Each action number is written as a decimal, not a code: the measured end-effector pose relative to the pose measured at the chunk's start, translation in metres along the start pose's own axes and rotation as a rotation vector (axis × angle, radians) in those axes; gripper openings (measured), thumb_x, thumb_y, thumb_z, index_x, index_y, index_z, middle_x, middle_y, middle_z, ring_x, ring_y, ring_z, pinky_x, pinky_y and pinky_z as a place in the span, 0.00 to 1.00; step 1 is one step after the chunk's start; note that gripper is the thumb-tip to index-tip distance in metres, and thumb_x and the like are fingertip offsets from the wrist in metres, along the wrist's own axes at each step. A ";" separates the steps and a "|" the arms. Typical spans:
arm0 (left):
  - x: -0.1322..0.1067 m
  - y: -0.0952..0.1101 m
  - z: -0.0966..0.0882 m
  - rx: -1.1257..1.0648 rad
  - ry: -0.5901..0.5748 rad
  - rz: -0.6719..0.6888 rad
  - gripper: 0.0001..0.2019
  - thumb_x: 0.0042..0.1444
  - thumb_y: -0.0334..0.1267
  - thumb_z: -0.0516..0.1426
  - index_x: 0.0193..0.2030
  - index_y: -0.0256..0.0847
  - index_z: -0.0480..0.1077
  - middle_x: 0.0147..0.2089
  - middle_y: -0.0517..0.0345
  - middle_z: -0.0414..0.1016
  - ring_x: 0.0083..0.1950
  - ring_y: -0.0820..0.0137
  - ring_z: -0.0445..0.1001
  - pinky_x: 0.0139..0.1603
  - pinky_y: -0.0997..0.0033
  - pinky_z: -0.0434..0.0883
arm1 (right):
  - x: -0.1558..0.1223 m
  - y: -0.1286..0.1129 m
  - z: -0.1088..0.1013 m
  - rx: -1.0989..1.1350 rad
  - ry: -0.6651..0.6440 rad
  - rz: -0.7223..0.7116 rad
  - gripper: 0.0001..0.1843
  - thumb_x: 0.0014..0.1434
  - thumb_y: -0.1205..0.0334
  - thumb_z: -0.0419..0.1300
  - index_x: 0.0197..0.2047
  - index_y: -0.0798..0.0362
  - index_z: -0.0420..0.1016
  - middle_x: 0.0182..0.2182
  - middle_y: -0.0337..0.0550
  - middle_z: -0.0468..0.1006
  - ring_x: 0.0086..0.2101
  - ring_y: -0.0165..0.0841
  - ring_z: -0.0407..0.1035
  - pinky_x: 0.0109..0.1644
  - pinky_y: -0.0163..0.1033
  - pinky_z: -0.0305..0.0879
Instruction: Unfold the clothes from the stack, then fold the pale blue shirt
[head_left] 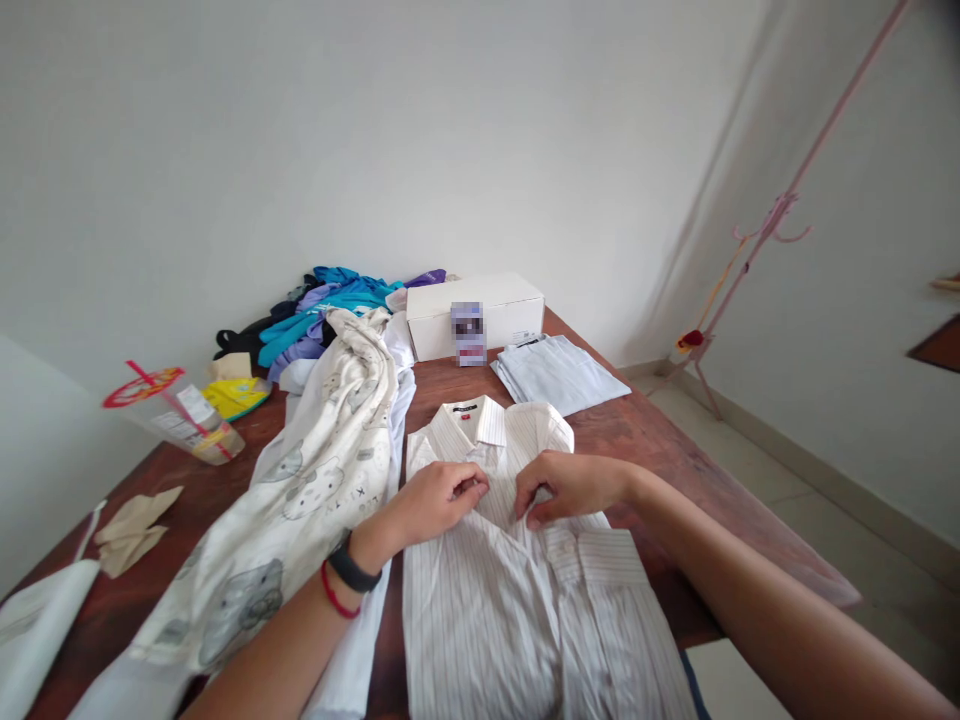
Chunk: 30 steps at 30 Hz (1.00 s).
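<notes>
A white shirt with thin stripes lies on the wooden table in front of me, its collar pointing away. One sleeve is folded over the right side of its front, with the cuff at the right edge. My left hand is over the upper front below the collar, fingers curled and closed on the cloth. Opposite it, my right hand pinches the fabric between thumb and fingers by the folded sleeve. A dark band and a red cord circle my left wrist.
Left of the shirt lies a long white garment with bear prints, reaching a heap of coloured clothes. A white box and folded light-blue garment sit behind. A plastic cup leans left; a pink stand is at right.
</notes>
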<state>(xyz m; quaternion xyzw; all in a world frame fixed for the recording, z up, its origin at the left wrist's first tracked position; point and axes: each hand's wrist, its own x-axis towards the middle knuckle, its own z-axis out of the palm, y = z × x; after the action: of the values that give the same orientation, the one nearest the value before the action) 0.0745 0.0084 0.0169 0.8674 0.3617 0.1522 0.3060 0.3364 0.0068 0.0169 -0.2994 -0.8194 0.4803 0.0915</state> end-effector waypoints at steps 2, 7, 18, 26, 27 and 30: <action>0.000 -0.002 0.001 -0.006 0.010 0.000 0.11 0.67 0.40 0.54 0.42 0.42 0.79 0.33 0.59 0.78 0.32 0.69 0.74 0.35 0.73 0.65 | -0.001 -0.004 -0.001 0.004 0.024 -0.040 0.09 0.61 0.59 0.65 0.42 0.54 0.84 0.38 0.44 0.84 0.38 0.34 0.75 0.45 0.37 0.68; -0.001 -0.004 0.002 0.020 0.014 0.017 0.11 0.66 0.39 0.55 0.42 0.42 0.79 0.31 0.59 0.77 0.31 0.69 0.73 0.32 0.73 0.63 | -0.004 -0.013 -0.003 0.157 0.225 -0.119 0.13 0.64 0.53 0.64 0.39 0.55 0.78 0.35 0.42 0.78 0.35 0.32 0.70 0.41 0.36 0.65; -0.003 -0.011 0.005 0.015 0.056 0.060 0.08 0.63 0.37 0.57 0.41 0.44 0.78 0.32 0.61 0.78 0.32 0.69 0.75 0.34 0.74 0.63 | -0.006 0.011 -0.026 0.539 1.275 0.065 0.21 0.56 0.41 0.63 0.41 0.46 0.62 0.26 0.34 0.67 0.26 0.33 0.63 0.31 0.38 0.63; -0.007 -0.003 -0.002 0.045 0.019 0.148 0.16 0.71 0.39 0.50 0.33 0.40 0.74 0.33 0.58 0.79 0.34 0.69 0.75 0.36 0.73 0.62 | 0.016 0.018 -0.007 0.506 1.209 0.060 0.24 0.54 0.45 0.67 0.49 0.47 0.71 0.27 0.33 0.73 0.28 0.32 0.66 0.33 0.36 0.62; -0.008 -0.002 -0.003 0.055 0.014 0.150 0.17 0.71 0.41 0.51 0.32 0.40 0.73 0.31 0.58 0.78 0.33 0.69 0.75 0.36 0.73 0.61 | 0.018 0.018 -0.005 0.485 1.172 0.033 0.22 0.56 0.45 0.67 0.49 0.48 0.73 0.29 0.35 0.76 0.29 0.32 0.68 0.35 0.36 0.64; -0.010 0.000 -0.003 0.053 0.002 0.149 0.16 0.70 0.44 0.52 0.34 0.41 0.74 0.33 0.58 0.79 0.35 0.68 0.77 0.37 0.73 0.62 | 0.020 0.019 -0.003 0.427 1.056 -0.019 0.20 0.60 0.45 0.64 0.48 0.51 0.78 0.38 0.42 0.82 0.38 0.37 0.73 0.45 0.40 0.68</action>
<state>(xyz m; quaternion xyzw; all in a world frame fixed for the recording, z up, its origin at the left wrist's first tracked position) 0.0659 0.0030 0.0187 0.8995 0.3006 0.1658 0.2702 0.3288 0.0271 -0.0002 -0.4663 -0.5498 0.4197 0.5515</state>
